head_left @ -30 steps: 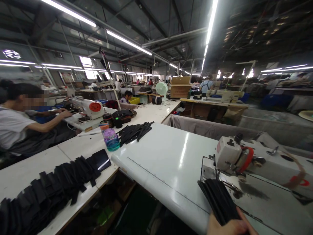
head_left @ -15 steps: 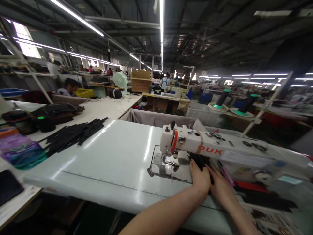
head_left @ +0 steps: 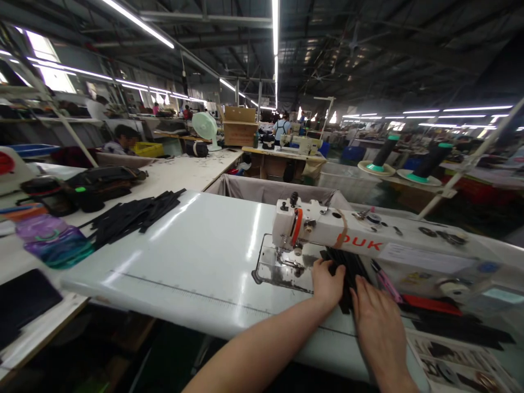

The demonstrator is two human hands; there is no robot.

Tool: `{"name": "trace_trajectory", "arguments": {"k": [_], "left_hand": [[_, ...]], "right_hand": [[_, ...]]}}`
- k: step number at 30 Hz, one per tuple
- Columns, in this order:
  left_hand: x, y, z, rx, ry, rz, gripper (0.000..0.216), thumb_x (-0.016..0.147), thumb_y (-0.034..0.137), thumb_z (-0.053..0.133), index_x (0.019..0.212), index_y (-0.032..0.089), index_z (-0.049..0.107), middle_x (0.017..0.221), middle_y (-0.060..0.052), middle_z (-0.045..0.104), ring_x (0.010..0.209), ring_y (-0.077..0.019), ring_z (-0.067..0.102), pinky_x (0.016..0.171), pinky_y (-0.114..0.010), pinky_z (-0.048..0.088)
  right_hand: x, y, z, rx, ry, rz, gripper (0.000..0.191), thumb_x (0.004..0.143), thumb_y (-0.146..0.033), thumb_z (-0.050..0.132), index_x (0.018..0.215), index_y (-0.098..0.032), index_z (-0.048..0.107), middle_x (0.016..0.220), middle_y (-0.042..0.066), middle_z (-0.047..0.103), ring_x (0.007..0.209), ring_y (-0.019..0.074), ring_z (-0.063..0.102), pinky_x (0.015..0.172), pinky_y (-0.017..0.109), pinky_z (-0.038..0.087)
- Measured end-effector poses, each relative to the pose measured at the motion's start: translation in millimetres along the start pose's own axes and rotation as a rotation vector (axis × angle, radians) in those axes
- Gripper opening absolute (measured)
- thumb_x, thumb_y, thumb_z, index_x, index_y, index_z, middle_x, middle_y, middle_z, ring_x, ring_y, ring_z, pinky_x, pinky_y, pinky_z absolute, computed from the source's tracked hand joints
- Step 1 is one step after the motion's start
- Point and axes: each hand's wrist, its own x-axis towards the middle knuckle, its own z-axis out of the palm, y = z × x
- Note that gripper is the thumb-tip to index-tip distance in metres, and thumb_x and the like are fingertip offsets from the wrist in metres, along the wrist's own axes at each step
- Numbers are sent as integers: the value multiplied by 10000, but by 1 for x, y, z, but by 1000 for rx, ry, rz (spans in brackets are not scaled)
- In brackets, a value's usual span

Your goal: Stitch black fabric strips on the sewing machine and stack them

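Note:
Under the arm of a white sewing machine (head_left: 319, 224) lies a bundle of black fabric strips (head_left: 347, 262). My left hand (head_left: 328, 284) is closed on the left side of this bundle, its fingers curled and partly hidden by the hand itself. Along the right edge of the same strips rests my right hand (head_left: 379, 322), fingers stretched out and touching them. The metal needle plate (head_left: 282, 273) is just left of my left hand. Beside my right hand, pink-handled snips (head_left: 387, 281) lie near a red piece (head_left: 432, 304).
More black strips (head_left: 135, 215) are heaped at the table's left edge. A purple and teal bag (head_left: 55, 240) and a dark flat item (head_left: 27, 300) are on the side table. Thread cones (head_left: 385, 153) stand behind the machine. A parts tray (head_left: 454, 360) sits at the lower right.
My right hand has drawn back toward me and flattened beside the strips. More of the black strips shows between my hands. The view has shifted slightly.

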Motion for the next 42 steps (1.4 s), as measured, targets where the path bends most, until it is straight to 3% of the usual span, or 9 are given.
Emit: {"name": "trace_trajectory", "arguments": {"k": [6, 10, 14, 18, 22, 28, 32, 37, 42], "left_hand": [[19, -1, -19, -71, -85, -80, 320, 777, 182, 648, 1087, 108, 677, 867, -71, 710, 769, -194, 654, 726, -286, 524], [24, -5, -24, -111, -127, -142, 288, 768, 112, 577, 1034, 89, 687, 612, 4, 607, 495, -110, 525, 478, -200, 398], [22, -1, -33, -131, -168, -168, 130, 738, 84, 568, 793, 93, 686, 454, 53, 463, 415, -72, 408, 410, -172, 281], [0, 12, -52, -171, -244, -193, 106, 740, 100, 579, 799, 96, 668, 438, 61, 455, 389, -64, 386, 403, -178, 285], [-39, 14, -96, -207, -337, -211, 213, 729, 149, 623, 930, 89, 661, 479, 51, 523, 385, -74, 430, 405, -191, 346], [-52, -4, -162, -157, -303, -179, 278, 749, 216, 628, 1007, 113, 607, 515, 64, 540, 405, -75, 463, 419, -184, 386], [-26, -8, -186, 143, -258, -74, 331, 775, 168, 578, 1102, 117, 573, 577, 52, 558, 491, -104, 519, 481, -195, 402], [-5, -1, -204, 791, -256, 304, 363, 777, 132, 559, 1134, 170, 615, 890, -48, 664, 822, -206, 627, 781, -305, 496], [-10, -5, -202, 952, -194, 383, 185, 864, 180, 520, 978, 167, 665, 937, -69, 635, 891, -221, 605, 829, -318, 503]], "right_hand": [[-4, -6, -3, -12, -14, -72, 448, 979, -276, 335, 1364, -147, 525, 1301, 177, 562, 1126, 373, 520, 962, 554, 422], [-8, -3, 2, 11, -16, -165, 435, 982, -294, 352, 1358, -176, 536, 1113, 141, 641, 1012, 320, 568, 915, 490, 456], [-12, 0, 5, 25, -52, -202, 453, 956, -250, 352, 1374, -175, 511, 1243, 136, 591, 1041, 309, 570, 887, 470, 478], [-17, 5, -2, 65, -67, -172, 492, 926, -212, 355, 1402, -186, 476, 1309, 132, 552, 1105, 312, 560, 924, 486, 476], [-19, -1, -14, 221, -40, -212, 500, 966, -288, 384, 1463, -242, 401, 1349, 104, 531, 1159, 300, 553, 962, 473, 479], [3, -63, 0, 488, -110, -444, 500, 989, -253, 448, 1483, -260, 379, 1439, 88, 475, 1230, 238, 541, 971, 362, 522], [29, -93, 31, 569, -121, -520, 401, 988, -188, 440, 1377, -214, 533, 1304, 115, 600, 1145, 247, 607, 952, 397, 542], [50, -97, 55, 561, -215, -603, 410, 950, -75, 372, 1250, -171, 635, 1226, 124, 646, 1132, 258, 611, 921, 428, 560], [52, -97, 60, 598, -211, -538, 380, 970, -134, 395, 1272, -191, 617, 1299, 89, 609, 1161, 213, 599, 974, 362, 532]]}}
